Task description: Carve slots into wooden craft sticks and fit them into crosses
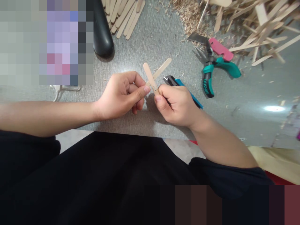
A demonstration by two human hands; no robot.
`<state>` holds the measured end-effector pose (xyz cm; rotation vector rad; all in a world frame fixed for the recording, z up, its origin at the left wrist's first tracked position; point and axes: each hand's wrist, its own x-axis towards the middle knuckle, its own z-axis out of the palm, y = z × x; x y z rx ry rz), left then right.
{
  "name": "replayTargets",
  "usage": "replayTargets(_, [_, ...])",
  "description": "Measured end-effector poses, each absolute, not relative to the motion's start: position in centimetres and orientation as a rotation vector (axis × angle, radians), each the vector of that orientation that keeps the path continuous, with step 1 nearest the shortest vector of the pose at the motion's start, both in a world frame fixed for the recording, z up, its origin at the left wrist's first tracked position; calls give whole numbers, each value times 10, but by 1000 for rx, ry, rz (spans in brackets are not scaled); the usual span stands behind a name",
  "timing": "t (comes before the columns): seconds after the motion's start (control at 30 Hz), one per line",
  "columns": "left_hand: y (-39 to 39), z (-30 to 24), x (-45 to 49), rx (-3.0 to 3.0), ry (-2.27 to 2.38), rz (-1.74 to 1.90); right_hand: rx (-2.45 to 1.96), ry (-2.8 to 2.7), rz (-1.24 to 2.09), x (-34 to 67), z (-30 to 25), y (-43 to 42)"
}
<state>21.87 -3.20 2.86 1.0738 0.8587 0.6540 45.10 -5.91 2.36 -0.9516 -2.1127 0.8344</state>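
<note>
Two wooden craft sticks cross in an X above the table. My left hand (120,95) pinches the lower end of one craft stick (163,66), which slants up to the right. Between thumb and forefinger, my right hand (179,104) grips the other craft stick (148,72), which leans up to the left and passes over the first. Small marks show near its lower end. A blue and black utility knife (179,82) lies behind my right hand, partly hidden by it.
Pliers with teal handles (208,81) and a pink folding knife (220,49) lie at the right. Wood shavings (187,18) and a heap of cut sticks (264,29) fill the back right. Whole craft sticks (127,18) lie near a black rounded object (103,40).
</note>
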Motion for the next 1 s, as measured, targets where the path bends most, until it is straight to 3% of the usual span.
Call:
replayTargets(0.23, [-30, 29, 217, 1077, 785, 656, -955, -2175, 767, 446, 19, -66])
replayTargets(0.57, [-33, 21, 220, 1157, 738, 710, -1028, -1875, 1024, 435, 25, -71])
replayTargets(0.87, [-34, 24, 219, 1114, 777, 681, -1258, -1669, 775, 441, 22, -76])
replayTargets(1.0, [-35, 24, 219, 1076, 791, 681, -1276, -1755, 809, 436, 21, -78])
